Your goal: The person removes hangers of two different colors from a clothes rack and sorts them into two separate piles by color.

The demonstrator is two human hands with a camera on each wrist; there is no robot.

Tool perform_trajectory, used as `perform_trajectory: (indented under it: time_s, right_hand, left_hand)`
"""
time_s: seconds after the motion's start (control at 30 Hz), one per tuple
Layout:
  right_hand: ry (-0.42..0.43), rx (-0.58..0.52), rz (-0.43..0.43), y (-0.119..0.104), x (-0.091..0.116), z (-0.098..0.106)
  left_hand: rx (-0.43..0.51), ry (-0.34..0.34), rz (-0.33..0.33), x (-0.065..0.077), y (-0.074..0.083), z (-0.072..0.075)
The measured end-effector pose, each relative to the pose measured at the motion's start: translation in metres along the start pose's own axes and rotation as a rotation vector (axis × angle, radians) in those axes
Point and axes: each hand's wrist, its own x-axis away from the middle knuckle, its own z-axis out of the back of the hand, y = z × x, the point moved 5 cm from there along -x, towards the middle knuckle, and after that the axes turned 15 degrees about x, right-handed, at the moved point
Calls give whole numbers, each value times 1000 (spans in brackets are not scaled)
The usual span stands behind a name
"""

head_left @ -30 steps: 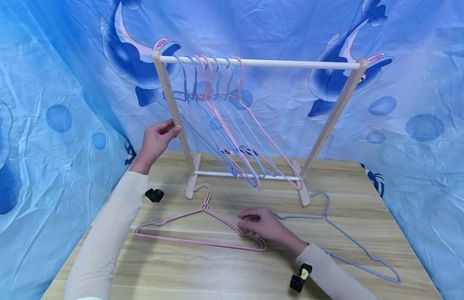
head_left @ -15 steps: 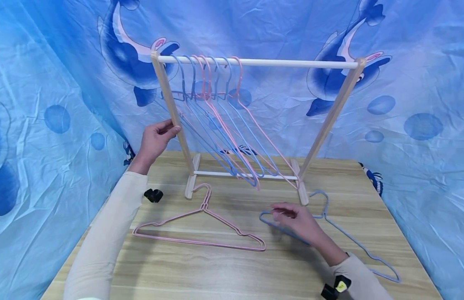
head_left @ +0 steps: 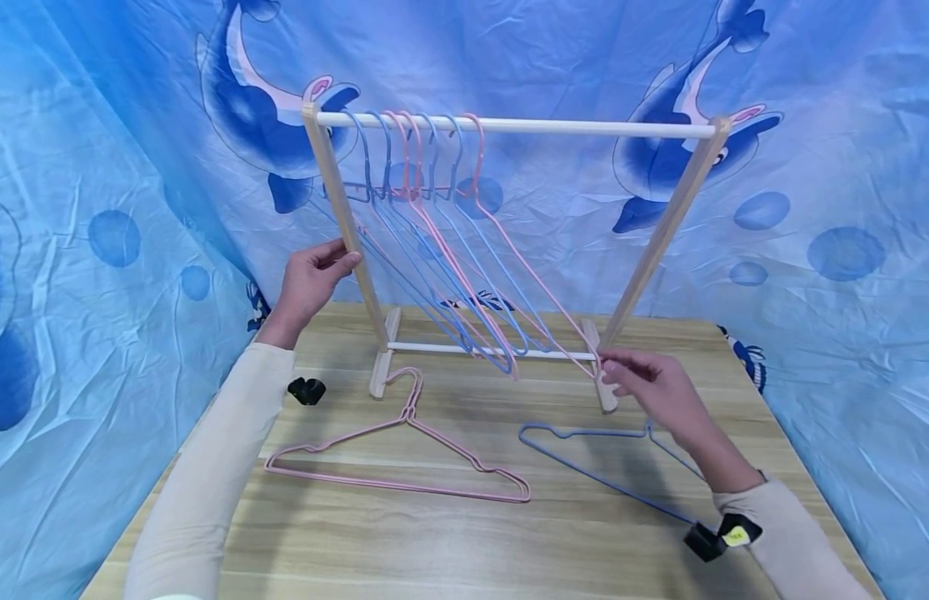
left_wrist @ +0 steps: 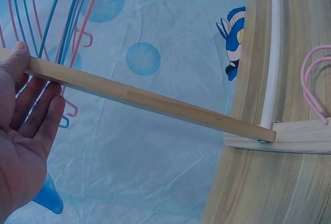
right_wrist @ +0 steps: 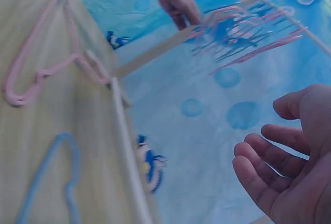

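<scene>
My left hand (head_left: 314, 279) pinches the left wooden post (head_left: 335, 179) of a small clothes rack, thumb in front and fingers behind. The left wrist view shows that post (left_wrist: 155, 106) crossing between thumb and fingers. My right hand (head_left: 655, 390) is beside the rack's right foot (head_left: 606, 397), its fingertips overlapping the lower corner of the outermost hung pink hanger (head_left: 481, 154). In the right wrist view the right hand (right_wrist: 295, 157) has loosely bent, spread fingers and holds nothing. Several blue and pink hangers hang from the left half of the white rail (head_left: 599, 127).
Two pink hangers (head_left: 397, 485), stacked, lie on the wooden table (head_left: 404, 550) at front left. A blue hanger (head_left: 606, 481) lies at front right, its hook hidden behind the right hand and arm. Blue curtains (head_left: 831, 150) with dolphins enclose the table.
My right hand has moved right and away from me, from the pink hangers on the table, over the blue one, to the rack's right foot. The left hand stays on the post.
</scene>
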Motion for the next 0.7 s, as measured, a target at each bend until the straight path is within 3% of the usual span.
perform_trajectory:
  time_s: [0.17, 0.37, 0.7]
  right_hand:
    - [8, 22, 29, -24, -16, 20]
    - [4, -44, 66, -53, -40, 33]
    - [-14, -49, 126, -100, -73, 31]
  left_hand:
    - [1, 2, 0, 0, 0, 0]
    - [1, 1, -1, 0, 0, 1]
    - [24, -3, 1, 0, 0, 0]
